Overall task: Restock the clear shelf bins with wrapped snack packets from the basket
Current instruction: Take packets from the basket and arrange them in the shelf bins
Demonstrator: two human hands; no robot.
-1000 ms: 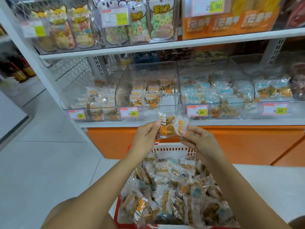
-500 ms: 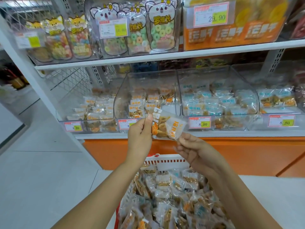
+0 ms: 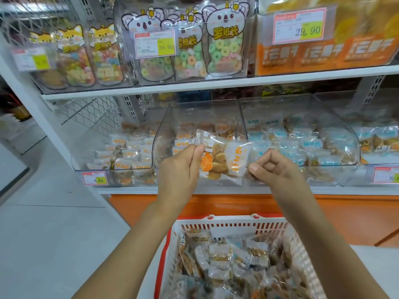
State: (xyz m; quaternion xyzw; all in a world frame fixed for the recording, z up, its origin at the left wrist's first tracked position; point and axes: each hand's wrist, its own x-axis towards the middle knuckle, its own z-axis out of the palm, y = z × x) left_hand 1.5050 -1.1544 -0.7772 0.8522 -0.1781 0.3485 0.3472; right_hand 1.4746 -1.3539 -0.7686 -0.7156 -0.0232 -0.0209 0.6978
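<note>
Aloft, the left hand (image 3: pixel 179 169) pinches a clear, orange-printed biscuit packet (image 3: pixel 220 161); right hand (image 3: pixel 278 169) curled beside it.

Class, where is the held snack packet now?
Head view, centre: the snack packet is pinched by the left hand, right hand beside it, in front of a clear bin, above the basket.
</note>
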